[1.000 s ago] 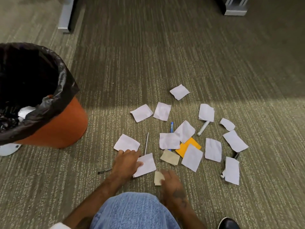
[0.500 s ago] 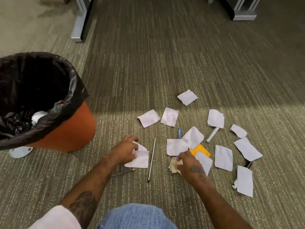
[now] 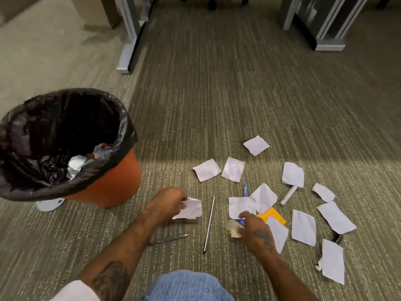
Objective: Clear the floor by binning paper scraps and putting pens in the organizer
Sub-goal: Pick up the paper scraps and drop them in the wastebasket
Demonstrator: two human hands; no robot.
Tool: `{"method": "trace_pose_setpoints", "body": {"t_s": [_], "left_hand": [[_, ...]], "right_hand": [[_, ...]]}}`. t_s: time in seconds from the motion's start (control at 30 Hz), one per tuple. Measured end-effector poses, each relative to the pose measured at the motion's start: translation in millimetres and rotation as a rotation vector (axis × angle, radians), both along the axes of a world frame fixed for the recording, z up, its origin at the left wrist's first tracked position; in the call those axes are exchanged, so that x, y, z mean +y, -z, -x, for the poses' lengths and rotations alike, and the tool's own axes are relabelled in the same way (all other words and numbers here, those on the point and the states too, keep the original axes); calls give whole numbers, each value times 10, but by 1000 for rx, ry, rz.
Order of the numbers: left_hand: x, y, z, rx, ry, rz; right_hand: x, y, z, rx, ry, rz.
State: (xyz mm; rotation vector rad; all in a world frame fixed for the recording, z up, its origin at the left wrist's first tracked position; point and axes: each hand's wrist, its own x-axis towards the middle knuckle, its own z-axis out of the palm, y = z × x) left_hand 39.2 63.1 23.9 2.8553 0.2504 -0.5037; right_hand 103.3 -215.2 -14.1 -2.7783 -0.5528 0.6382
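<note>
Scraps: most are on the floor (image 3: 217,105) yet. I count roughly a dozen white sheets spread right of centre, plus an orange sheet (image 3: 273,215) partly covered by a white one.

Left hand (image 3: 168,202): fingers pinched on a white scrap (image 3: 191,208), lifted just off the carpet, between the bin and the long pen. Right hand (image 3: 255,230): fingers curled around a crumpled tan wad (image 3: 233,229), fingertips touching the low edge of another white sheet (image 3: 240,206).

Bin (image 3: 112,183), orange with a black liner, stands at the left, near the left hand. Some crumpled paper shows inside it, so I judge binning has begun.

Pens: none put away as far as I can see. A long thin pen (image 3: 209,223) lies between the hands; a pencil (image 3: 169,239) near the left forearm; a blue pen (image 3: 245,190) half under paper; a white marker (image 3: 288,195) and a dark pen (image 3: 338,238) farther right. No organizer in view.

My estimate: early stage. Nearly all scraps and every pen remain.
</note>
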Motion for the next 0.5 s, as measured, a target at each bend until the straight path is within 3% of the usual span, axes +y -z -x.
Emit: {"method": "trace_pose_setpoints", "body": {"t_s": [0.2, 0.37, 0.5], "left_hand": [[124, -951, -52, -313, -84, 148], [455, -1862, -76, -686, -228, 345], [918, -2396, 105, -981, -406, 240]], "right_hand": [[756, -977, -479, -90, 195, -335], [1578, -2045, -824, -201, 196, -583], [2229, -2706, -826, -218, 99, -754]]}}
